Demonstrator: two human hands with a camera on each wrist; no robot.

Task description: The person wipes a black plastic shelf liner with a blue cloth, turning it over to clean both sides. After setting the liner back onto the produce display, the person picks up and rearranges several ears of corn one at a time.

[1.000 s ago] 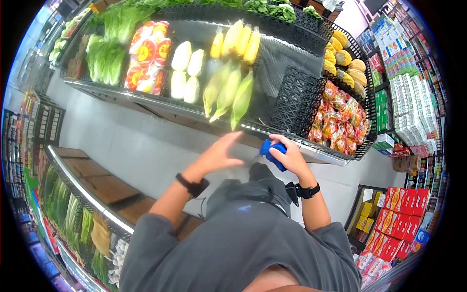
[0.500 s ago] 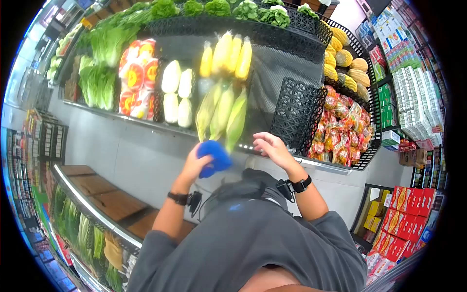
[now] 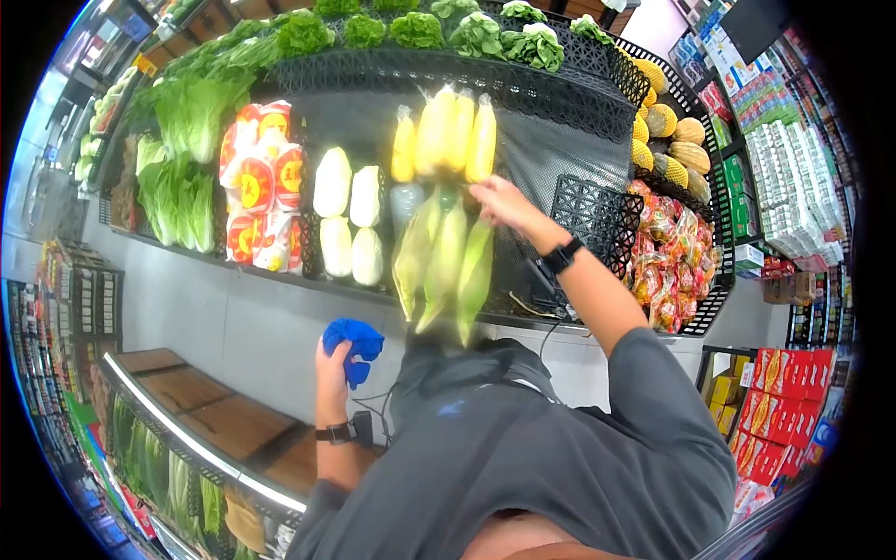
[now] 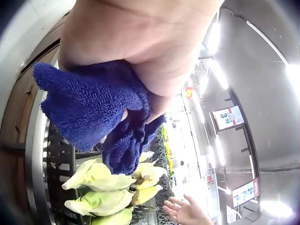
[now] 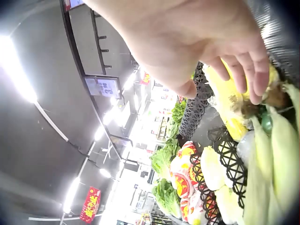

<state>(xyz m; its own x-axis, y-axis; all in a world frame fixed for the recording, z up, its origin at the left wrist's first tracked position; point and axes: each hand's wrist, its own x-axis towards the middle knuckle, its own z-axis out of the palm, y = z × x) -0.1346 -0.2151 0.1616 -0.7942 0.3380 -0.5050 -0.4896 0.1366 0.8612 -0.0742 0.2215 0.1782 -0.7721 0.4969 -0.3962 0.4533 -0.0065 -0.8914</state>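
Note:
My left hand [image 3: 330,381] grips a crumpled blue towel [image 3: 355,341] low over the aisle, left of the husked corn. Its terry weave shows close up in the left wrist view, bunched under the palm. My right hand [image 3: 507,203] reaches over the display, fingertips close to where the corn in green husks [image 3: 444,257] meets the plastic-wrapped yellow corn [image 3: 454,131]. In the right wrist view the fingers [image 5: 238,77] hang loosely over the yellow cobs, with nothing held.
Pale cabbages [image 3: 333,182] and red-and-white wrapped packs [image 3: 254,187] lie left of the corn. A black lattice crate [image 3: 593,219] and bagged fruit [image 3: 679,266] are at the right. Behind my left hand stands another produce shelf [image 3: 201,392].
The blue towel has passed from my right hand to my left. My left hand has drawn back down and left; my right hand has moved forward over the corn.

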